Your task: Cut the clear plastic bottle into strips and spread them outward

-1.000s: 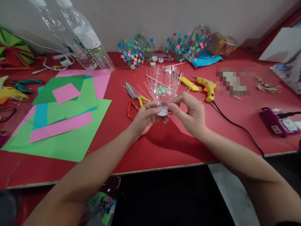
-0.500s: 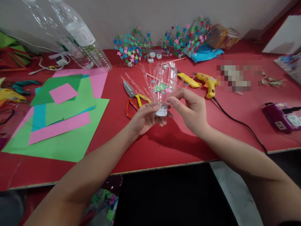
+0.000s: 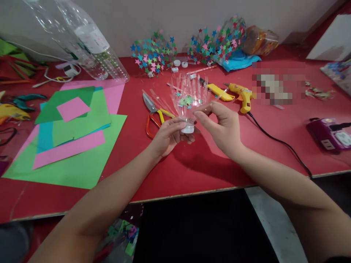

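Observation:
Between my hands is the top of a clear plastic bottle (image 3: 187, 109), cut into thin strips that fan outward, its white cap (image 3: 188, 128) pointing down toward me. Small green and blue star cutouts (image 3: 188, 100) show among the strips. My left hand (image 3: 172, 134) is closed around the neck by the cap. My right hand (image 3: 222, 124) pinches at the right side of the strips, thumb and forefinger together. Behind my left hand lie red-and-yellow-handled shears (image 3: 153, 114). A yellow utility knife (image 3: 221, 92) rests beyond my right hand.
Left are stacked coloured paper sheets (image 3: 112, 160) and tall clear bottles (image 3: 93, 40). Star-covered decorations (image 3: 155, 54) stand along the wall. A yellow glue gun (image 3: 244, 98) with a trailing cord and a purple power box (image 3: 327, 135) sit right. The red table's front edge (image 3: 186, 197) is near me.
The bottle's strips now fan out more evenly, where those on the right stood bunched and curled before. Both hands stay in nearly the same place.

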`<state>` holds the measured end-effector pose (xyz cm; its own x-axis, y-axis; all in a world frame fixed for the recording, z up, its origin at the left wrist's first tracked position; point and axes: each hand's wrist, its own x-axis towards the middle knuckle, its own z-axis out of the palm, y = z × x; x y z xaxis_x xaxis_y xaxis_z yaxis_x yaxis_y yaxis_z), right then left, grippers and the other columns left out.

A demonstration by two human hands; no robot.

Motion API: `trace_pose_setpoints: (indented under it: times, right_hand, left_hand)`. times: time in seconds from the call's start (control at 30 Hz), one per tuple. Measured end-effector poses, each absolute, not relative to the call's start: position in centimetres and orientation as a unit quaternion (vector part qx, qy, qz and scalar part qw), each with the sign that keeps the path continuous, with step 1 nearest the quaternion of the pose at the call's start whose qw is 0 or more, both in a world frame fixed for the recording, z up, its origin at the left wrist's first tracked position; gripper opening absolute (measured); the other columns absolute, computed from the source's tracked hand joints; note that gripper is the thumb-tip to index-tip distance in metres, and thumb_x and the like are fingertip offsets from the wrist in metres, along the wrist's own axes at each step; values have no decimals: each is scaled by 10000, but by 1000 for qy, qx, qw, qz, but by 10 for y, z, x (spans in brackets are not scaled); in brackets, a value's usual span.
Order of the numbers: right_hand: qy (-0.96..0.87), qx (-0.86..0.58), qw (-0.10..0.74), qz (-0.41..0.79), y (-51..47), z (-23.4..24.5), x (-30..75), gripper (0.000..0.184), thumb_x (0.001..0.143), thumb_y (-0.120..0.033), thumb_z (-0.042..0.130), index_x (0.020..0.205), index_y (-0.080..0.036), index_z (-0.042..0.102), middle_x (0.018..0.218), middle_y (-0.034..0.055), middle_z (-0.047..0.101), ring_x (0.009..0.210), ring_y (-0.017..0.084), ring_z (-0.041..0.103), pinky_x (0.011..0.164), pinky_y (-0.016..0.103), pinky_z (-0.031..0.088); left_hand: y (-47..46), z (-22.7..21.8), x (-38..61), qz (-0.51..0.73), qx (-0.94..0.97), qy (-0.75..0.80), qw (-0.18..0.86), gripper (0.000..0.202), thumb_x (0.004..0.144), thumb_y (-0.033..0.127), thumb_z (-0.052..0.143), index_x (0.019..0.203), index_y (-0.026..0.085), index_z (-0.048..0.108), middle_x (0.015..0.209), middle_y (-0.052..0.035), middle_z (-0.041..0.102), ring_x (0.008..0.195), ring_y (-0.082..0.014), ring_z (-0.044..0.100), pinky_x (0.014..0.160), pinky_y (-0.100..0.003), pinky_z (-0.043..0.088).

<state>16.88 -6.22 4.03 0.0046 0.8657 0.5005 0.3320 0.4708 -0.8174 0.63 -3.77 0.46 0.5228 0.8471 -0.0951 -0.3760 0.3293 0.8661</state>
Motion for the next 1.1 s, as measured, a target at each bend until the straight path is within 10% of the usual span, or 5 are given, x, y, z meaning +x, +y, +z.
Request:
trace_pose_setpoints:
  times: [1.1]
  right_hand:
    - [-635, -460, 530, 321, -56, 38, 169, 117, 827, -139, 600, 717, -172, 619, 636, -43, 570, 631, 90, 500, 647, 254, 407]
  left_hand:
    - [-34, 2, 7, 361, 375, 308, 796, 193, 719, 273, 661, 814, 106, 673, 644, -50, 703, 536, -136, 659, 523, -217, 524]
